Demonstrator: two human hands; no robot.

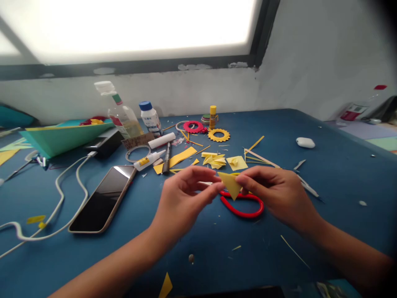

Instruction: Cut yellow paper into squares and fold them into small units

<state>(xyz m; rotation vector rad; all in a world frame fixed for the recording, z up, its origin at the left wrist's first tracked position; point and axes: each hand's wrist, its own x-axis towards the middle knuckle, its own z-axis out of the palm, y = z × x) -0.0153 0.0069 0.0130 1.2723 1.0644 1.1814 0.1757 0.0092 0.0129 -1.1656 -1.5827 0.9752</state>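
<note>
Above the table, a small yellow folded paper triangle (pixel 230 185) is held between both hands, one corner pointing down. My right hand (pixel 276 192) pinches its right corner between thumb and fingers. On the other side, my left hand (pixel 186 196) has thumb and fingertips at its left edge, with the fingers curved. Directly beneath lies a pair of scissors with red handles (pixel 245 214); my hands and the paper hide part of it. Just beyond are a pile of folded yellow paper pieces (pixel 214 160) and a yellow paper square (pixel 237 163).
To the left lie a phone (pixel 104 198), a white cable (pixel 58 190) and a glue bottle (pixel 149 160). Farther back stand a clear bottle (pixel 125 118), a white bottle (pixel 150 118) and a glue stick (pixel 212 117). A white earbud case (pixel 305 142) and a craft knife (pixel 308 187) are rightward.
</note>
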